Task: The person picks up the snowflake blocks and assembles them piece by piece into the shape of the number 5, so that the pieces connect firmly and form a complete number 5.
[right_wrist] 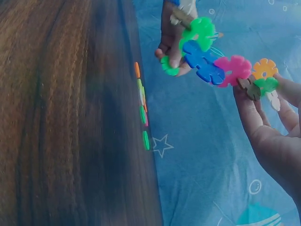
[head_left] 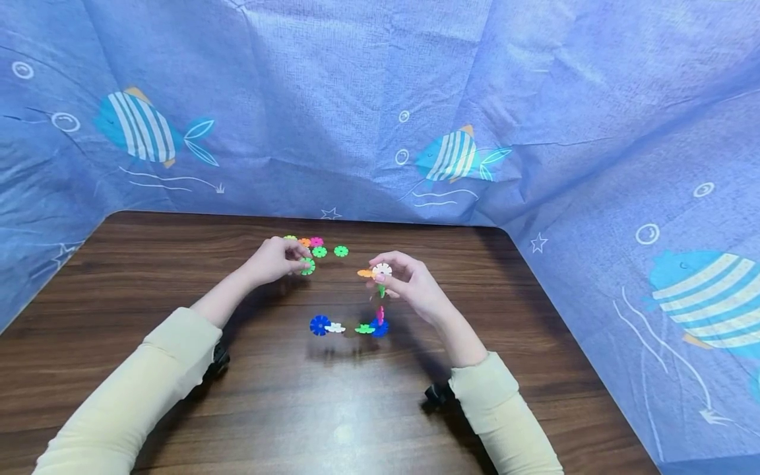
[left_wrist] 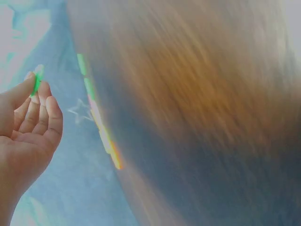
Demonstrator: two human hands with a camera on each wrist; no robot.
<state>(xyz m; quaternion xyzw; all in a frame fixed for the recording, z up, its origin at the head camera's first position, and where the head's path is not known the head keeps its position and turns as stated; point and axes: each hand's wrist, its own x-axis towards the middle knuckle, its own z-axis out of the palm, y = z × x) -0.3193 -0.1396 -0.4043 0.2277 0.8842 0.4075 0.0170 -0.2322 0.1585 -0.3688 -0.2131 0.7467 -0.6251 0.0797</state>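
Left hand (head_left: 274,259): fingers curled, pinching a green snowflake disc (head_left: 307,266) at the fingertips, just above the surface (head_left: 178,277). Right hand (head_left: 410,280): fingers bent round the top of a chain of linked discs (head_left: 356,326), hanging below and leftward of it. Loose discs (head_left: 323,247) just beyond the left hand, flat on the surface. Blue fish-print cloth (head_left: 380,99) well beyond both hands.

We count five loose snowflake discs (head_left: 319,251) at 12 o'clock on the table (head_left: 178,264), one green disc (head_left: 307,266) pinched, one joined chain (head_left: 356,326) of roughly eight discs, two hands.
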